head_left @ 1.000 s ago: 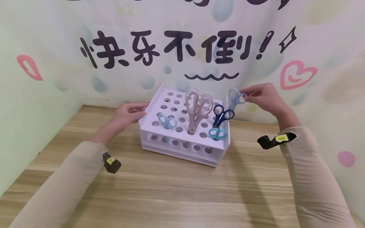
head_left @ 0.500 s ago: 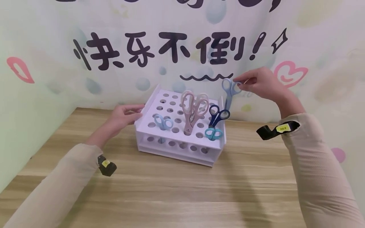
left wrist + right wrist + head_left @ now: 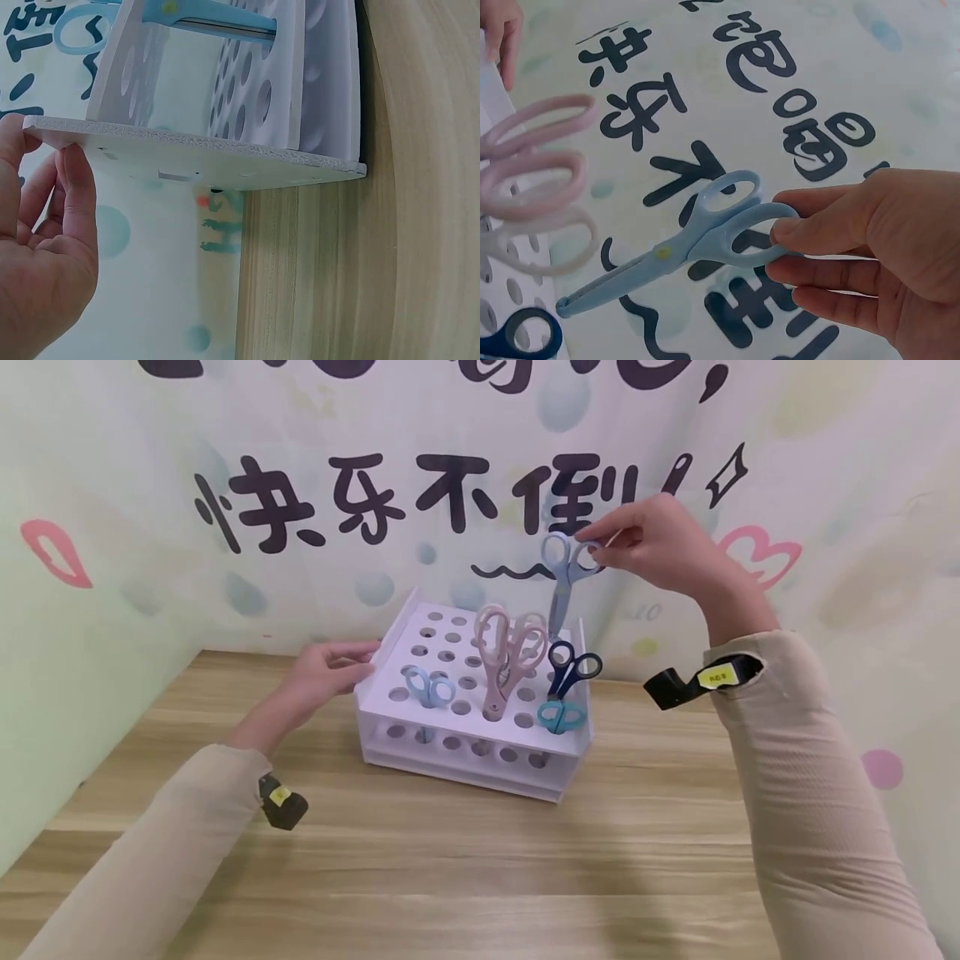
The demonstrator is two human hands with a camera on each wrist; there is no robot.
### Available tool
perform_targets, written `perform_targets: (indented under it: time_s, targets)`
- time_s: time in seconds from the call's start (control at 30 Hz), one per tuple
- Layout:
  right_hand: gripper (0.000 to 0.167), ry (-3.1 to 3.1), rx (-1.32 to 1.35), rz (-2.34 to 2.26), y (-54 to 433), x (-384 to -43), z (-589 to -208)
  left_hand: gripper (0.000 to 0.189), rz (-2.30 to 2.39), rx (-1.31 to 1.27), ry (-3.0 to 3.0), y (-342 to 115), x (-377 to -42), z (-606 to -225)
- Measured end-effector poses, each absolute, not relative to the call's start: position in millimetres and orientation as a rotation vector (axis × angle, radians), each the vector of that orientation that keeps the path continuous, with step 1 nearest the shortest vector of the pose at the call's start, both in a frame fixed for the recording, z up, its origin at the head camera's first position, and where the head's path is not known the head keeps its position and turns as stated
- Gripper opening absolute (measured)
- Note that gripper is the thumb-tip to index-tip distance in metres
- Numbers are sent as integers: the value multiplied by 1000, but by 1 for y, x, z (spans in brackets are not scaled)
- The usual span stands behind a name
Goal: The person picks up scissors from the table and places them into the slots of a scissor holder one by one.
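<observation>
My right hand [image 3: 660, 547] pinches one handle loop of the light blue scissors [image 3: 667, 251] between thumb and fingers. The scissors hang blade down above the back right of a white rack [image 3: 382, 689] with rows of round holes. At the rack's left side my left hand [image 3: 318, 681] grips the upper edge of the side panel [image 3: 202, 154], thumb on one face and fingers on the other. Standing in the holes are pink scissors [image 3: 495, 681], white-handled scissors [image 3: 544, 247] behind them, navy scissors [image 3: 572, 670], teal scissors [image 3: 561, 717] and smaller pale blue scissors [image 3: 429, 689].
The rack stands on a wood-grain table [image 3: 420, 868], near its back edge. Right behind it hangs a printed cloth [image 3: 337, 577] with dark lettering. A pale green wall surface [image 3: 67, 693] bounds the left side.
My right hand has carried the light blue scissors up and to the left, from beside the rack's right panel to above its back right holes. The left hand stays on the panel.
</observation>
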State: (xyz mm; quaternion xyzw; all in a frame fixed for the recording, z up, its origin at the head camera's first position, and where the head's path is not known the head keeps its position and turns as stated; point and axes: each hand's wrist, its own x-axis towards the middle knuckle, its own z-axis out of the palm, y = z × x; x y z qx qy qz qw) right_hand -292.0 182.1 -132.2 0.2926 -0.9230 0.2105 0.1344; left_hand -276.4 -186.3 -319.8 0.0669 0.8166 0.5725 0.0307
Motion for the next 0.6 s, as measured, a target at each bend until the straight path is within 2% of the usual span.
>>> perform_targets:
  time_s: [0.3,0.6]
  targets:
    - [25,-2728,916,630,142,-295,-124,45,1776,200,2514,-190,-276,-320]
    - [24,-2762,1020,674,107,-303,-135,44,1788,200,2497,-188,-278,-322]
